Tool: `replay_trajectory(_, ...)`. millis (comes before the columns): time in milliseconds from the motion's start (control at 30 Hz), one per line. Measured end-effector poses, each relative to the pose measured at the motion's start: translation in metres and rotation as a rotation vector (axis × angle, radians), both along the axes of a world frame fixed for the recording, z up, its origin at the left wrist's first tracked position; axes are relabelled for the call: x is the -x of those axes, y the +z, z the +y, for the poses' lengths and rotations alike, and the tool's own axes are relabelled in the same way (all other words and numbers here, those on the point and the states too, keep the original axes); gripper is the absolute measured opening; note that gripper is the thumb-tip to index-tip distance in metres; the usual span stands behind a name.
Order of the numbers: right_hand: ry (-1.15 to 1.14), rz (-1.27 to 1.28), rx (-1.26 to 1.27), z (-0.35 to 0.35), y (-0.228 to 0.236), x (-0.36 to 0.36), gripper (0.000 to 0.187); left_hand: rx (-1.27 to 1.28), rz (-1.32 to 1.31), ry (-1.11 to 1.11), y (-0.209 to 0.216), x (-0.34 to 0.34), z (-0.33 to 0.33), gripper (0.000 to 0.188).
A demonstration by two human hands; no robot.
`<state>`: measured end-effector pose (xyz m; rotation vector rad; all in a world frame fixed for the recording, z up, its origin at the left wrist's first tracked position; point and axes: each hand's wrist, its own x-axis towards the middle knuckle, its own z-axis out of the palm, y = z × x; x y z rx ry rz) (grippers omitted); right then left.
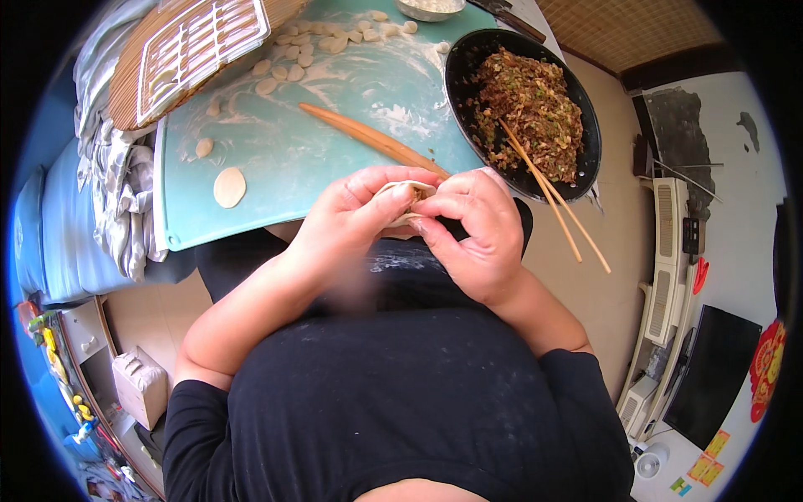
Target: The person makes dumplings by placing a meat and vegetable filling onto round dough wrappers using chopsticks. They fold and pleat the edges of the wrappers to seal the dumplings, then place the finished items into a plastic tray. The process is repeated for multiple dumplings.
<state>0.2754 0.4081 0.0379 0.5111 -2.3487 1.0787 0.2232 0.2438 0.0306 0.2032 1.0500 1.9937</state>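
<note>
Both hands meet just above the near edge of the tabletop (276, 159), a pale teal, flour-dusted surface. The left hand (347, 219) and the right hand (473, 230) pinch a dumpling (407, 197) between them — a pale dough wrapper folded around brown filling that shows at its open seam. The fingers (386, 207) of the left hand are curled closed under and along the wrapper, thumb pressed on top; those of the right hand are bent tight against its other side, thumb and forefinger closed on the edge. The dumpling sits in the air in front of the person's black shirt, clear of the surface.

Just beyond the hands lies a wooden rolling pin (372, 138), slanted across the floury area. To the right stands a black pan (585, 125) heaped with minced filling (531, 113) flecked with green, and a pair of chopsticks (556, 205) leans out of it over the rim toward the person. A flat round wrapper (229, 186) lies alone near the left edge of the teal surface, and small cut dough pieces (293, 63) are scattered at the far side — beside a round woven mat (134, 75) carrying a white plastic grid tray (201, 46).
</note>
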Motion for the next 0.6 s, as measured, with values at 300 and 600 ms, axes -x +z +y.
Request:
replay_trajectory(300,0.018,-0.159,0.203,0.002,0.008,-0.008,0.019,0.131,0.380,-0.053,0.006,-0.004,-0.003,0.046)
replay_trajectory(600,0.074,-0.161,0.124,0.005,0.019,-0.002,0.025,0.291,0.826,0.090,0.007,-0.008,-0.001,0.060)
